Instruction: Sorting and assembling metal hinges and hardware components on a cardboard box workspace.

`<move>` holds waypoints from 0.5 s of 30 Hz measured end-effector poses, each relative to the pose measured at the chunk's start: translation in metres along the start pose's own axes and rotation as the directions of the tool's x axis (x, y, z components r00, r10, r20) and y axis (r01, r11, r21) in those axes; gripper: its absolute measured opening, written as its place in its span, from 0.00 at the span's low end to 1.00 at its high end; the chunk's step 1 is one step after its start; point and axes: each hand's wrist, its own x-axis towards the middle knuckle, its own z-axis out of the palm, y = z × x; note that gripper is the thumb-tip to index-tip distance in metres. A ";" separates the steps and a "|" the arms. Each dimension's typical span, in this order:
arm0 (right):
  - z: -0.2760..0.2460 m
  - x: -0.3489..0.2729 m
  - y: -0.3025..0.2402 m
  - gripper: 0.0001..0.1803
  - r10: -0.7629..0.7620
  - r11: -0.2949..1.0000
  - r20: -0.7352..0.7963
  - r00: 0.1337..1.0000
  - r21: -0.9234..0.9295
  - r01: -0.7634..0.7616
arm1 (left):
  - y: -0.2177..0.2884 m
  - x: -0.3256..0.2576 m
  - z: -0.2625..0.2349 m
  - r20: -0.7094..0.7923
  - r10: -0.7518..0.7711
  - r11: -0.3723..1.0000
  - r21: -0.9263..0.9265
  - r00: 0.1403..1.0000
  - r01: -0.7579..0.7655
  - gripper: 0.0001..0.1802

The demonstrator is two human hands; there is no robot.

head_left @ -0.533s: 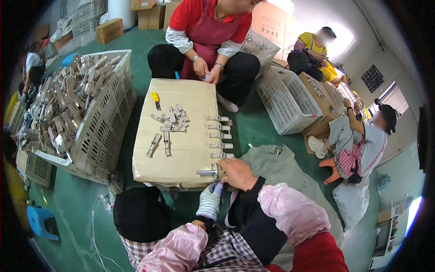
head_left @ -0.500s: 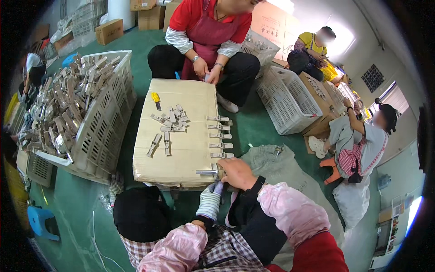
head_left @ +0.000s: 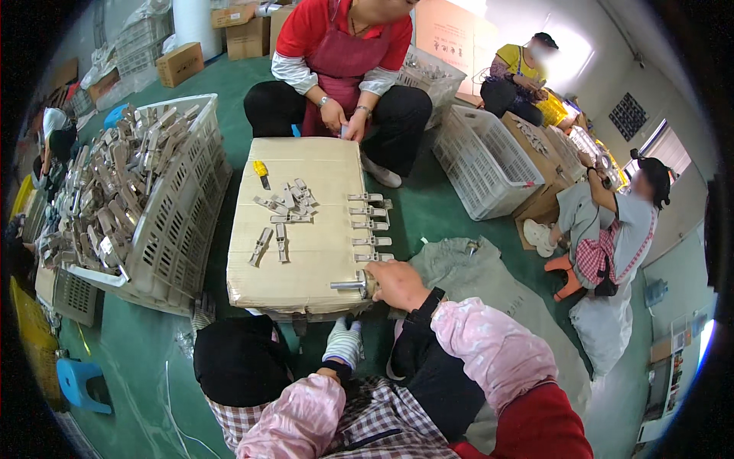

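In the left of the frame, a white slotted plastic crate stands beside a beige rectangular cardboard box. On this box, loose grey elongated clips lie left of a row of similar clips.

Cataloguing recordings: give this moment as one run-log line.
right hand: gripping metal piece on carton; left hand: gloved, by near edge; clips: row along right edge

Daylight is flooding in from the upper right, where glare is bleaching the back wall and a window is glowing. The green floor is showing a faint sheen. Fisheye distortion is bending edges toward a black rim; blurred patches are masking faces.
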 end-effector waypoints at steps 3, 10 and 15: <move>0.002 -0.001 0.002 0.22 0.003 1.000 -0.008 1.000 0.005 -0.003 | 0.012 0.004 -0.003 0.143 -0.039 0.950 -0.302 0.989 0.082 0.20; -0.001 0.003 -0.001 0.27 0.093 0.996 0.138 0.986 -0.023 -0.091 | 0.008 0.016 0.009 0.217 -0.059 0.892 -0.426 0.974 0.149 0.15; 0.000 0.002 0.001 0.26 0.116 0.993 0.142 0.983 -0.030 -0.113 | 0.019 0.012 0.010 0.325 -0.122 0.757 -0.581 0.938 0.299 0.14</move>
